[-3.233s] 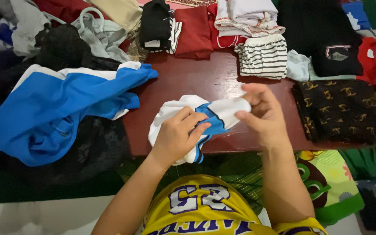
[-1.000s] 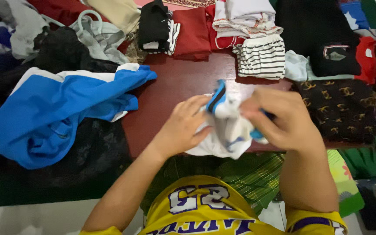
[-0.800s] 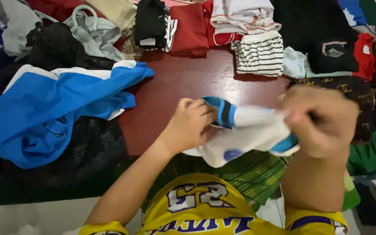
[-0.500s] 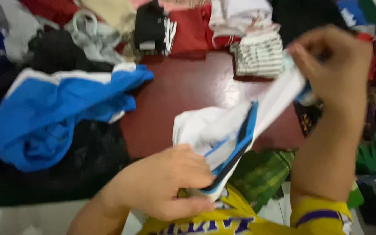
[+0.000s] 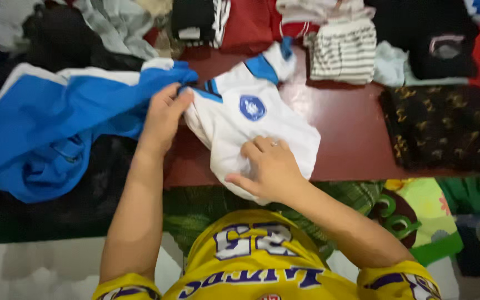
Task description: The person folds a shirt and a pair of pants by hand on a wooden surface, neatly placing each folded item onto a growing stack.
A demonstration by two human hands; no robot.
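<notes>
Soft matt cloth shirt [image 5: 251, 119] — white, blue trim, glossy dark-red wooden table [image 5: 351, 133]

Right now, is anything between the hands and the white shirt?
No. Both hands are already on the white shirt: the left hand touches its left edge, the right hand lies flat on its lower part.

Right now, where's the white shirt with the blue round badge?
In the head view, the white shirt lies mid-table on the dark red table, under both hands, right of the blue jacket.
</notes>
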